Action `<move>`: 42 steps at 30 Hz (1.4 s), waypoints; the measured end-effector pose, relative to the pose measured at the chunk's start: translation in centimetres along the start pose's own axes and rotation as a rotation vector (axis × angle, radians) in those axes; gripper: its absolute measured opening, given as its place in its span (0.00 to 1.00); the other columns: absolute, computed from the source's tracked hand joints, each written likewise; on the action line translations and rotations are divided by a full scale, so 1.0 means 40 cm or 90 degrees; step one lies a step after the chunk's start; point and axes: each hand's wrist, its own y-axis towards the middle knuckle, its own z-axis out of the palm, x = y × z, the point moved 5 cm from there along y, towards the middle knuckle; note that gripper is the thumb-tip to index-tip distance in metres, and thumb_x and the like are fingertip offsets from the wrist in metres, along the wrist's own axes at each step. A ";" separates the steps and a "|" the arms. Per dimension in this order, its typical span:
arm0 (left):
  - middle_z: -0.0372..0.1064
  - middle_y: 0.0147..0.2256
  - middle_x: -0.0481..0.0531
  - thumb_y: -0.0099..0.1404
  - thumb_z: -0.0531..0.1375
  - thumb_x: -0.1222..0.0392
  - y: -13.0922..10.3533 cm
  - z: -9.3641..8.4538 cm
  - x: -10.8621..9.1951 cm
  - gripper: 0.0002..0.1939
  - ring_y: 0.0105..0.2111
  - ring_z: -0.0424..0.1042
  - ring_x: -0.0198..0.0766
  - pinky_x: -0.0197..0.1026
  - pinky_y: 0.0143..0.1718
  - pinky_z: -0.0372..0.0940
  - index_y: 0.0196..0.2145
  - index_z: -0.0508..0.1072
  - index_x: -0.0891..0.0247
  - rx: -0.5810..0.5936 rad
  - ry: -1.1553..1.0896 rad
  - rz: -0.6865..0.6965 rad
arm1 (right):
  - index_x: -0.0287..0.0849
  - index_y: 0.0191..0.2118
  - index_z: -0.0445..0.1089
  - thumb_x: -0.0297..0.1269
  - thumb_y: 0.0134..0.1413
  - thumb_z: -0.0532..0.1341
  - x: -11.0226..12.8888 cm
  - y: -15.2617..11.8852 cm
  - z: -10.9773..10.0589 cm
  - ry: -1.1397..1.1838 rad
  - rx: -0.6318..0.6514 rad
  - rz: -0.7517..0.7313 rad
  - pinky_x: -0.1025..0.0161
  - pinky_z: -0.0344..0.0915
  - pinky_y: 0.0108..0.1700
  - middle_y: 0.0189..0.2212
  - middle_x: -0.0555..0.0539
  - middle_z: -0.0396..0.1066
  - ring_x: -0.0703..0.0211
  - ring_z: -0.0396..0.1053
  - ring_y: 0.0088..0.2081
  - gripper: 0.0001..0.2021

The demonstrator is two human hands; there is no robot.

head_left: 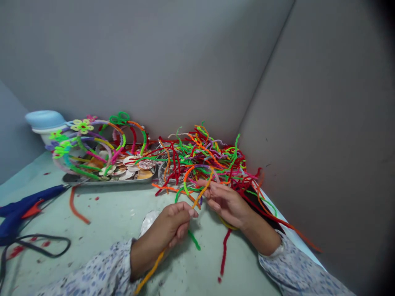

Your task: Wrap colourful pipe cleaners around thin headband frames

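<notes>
The left hand (177, 222) pinches an orange-yellow pipe cleaner (202, 194) between thumb and fingers, its tail trailing below that wrist, while the right hand (230, 203), fingers partly spread, is at its upper stretch; whether it grips is unclear. Beyond both hands lies a tangled heap of pipe cleaners (210, 150), and beyond the left, a tray (123, 181) holds shells (126, 168) and decorated hoops (119, 127).
</notes>
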 end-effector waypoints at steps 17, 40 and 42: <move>0.55 0.20 0.43 0.64 0.50 0.54 -0.046 0.012 -0.036 0.11 0.20 0.55 0.31 0.34 0.22 0.48 0.27 0.62 0.62 -0.147 0.441 0.155 | 0.40 0.20 0.61 0.48 0.49 0.62 -0.006 -0.015 0.011 -0.235 -0.232 -0.126 0.68 0.44 0.19 0.13 0.57 0.54 0.70 0.48 0.16 0.18; 0.46 0.12 0.36 0.63 0.54 0.55 -0.010 0.015 0.018 0.09 0.10 0.38 0.25 0.33 0.12 0.37 0.32 0.66 0.62 0.080 -0.094 -0.027 | 0.39 0.29 0.68 0.42 0.47 0.64 -0.022 0.006 0.008 -0.080 -0.062 -0.062 0.71 0.45 0.18 0.18 0.55 0.59 0.72 0.53 0.17 0.11; 0.45 0.12 0.36 0.63 0.54 0.54 -0.011 0.013 0.012 0.09 0.11 0.39 0.26 0.32 0.13 0.37 0.32 0.66 0.62 0.048 -0.038 -0.006 | 0.40 0.25 0.66 0.42 0.47 0.64 -0.023 0.003 0.008 -0.088 -0.102 -0.085 0.70 0.45 0.18 0.16 0.56 0.58 0.71 0.52 0.17 0.12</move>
